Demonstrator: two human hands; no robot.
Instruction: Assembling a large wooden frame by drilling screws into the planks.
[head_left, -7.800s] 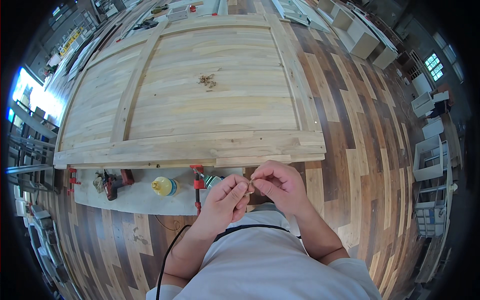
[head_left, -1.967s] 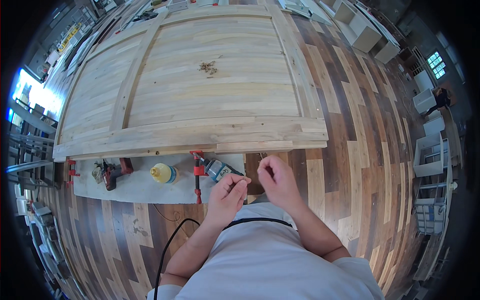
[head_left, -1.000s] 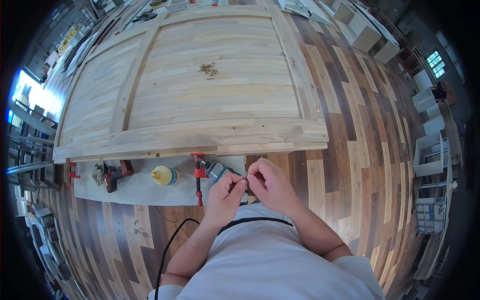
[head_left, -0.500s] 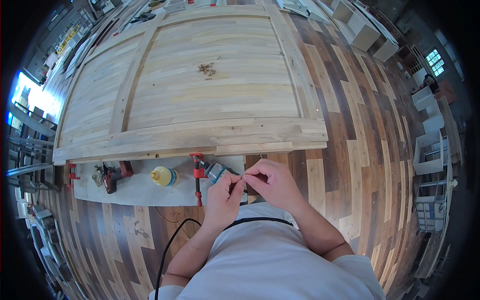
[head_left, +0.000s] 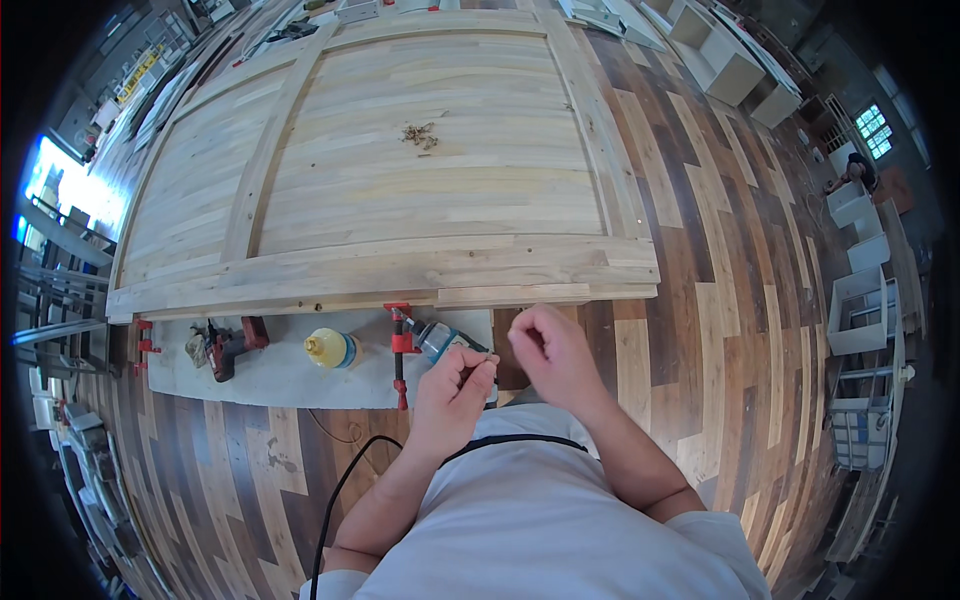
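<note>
My left hand [head_left: 452,388] is raised in front of my chest, its fingertips pinched on a small thin piece [head_left: 489,357], too small to identify. My right hand [head_left: 548,350] hovers just to its right with the fingers curled in; the two hands are slightly apart, and nothing is visible in the right one. Under the left hand a blue-grey power tool [head_left: 433,337] lies on a grey board [head_left: 285,375], beside a red clamp [head_left: 400,345]. A large pale wooden panel [head_left: 430,200] lies on the floor beyond the hands.
A yellow-capped glue bottle [head_left: 330,348] and a red-and-black tool [head_left: 226,345] lie on the grey board. A small heap of screws [head_left: 420,134] rests on the panel. A black cable [head_left: 335,500] runs down by my left arm. White shelf units [head_left: 860,310] stand at the right.
My hands were touching at the fingertips half a second ago. The right hand has since drawn off a little to the right, while the left keeps its pinch.
</note>
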